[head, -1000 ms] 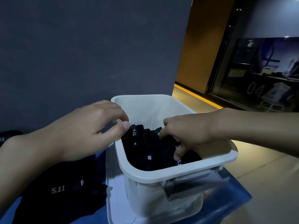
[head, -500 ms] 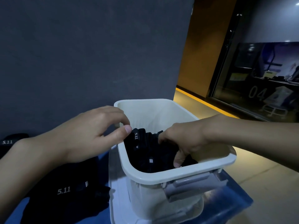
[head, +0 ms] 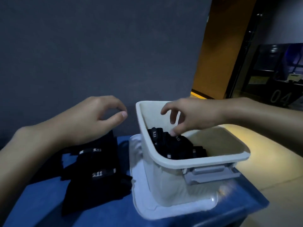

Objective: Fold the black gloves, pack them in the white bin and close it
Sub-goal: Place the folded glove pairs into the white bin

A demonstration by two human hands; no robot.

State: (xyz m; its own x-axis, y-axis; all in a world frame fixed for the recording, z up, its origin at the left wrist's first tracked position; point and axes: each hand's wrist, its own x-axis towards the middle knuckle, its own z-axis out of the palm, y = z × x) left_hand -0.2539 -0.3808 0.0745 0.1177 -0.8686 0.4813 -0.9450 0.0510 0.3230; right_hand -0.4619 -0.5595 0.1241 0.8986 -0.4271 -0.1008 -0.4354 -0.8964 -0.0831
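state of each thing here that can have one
bin: open, lid off, standing on the lid
lid: flat under the bin
packed gloves: inside the bin, at its left side
loose gloves: piled left of the bin, not yet packed
latch: unfastened, hanging down
left hand: loosely curled, holds nothing
right hand: fingers spread over the bin, grips nothing

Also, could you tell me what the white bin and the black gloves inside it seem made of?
The white rectangular bin looks like moulded plastic, smooth and semi-matt, with a rolled rim. The black gloves inside look like soft matt fabric, likely synthetic: they crumple and carry small labels.
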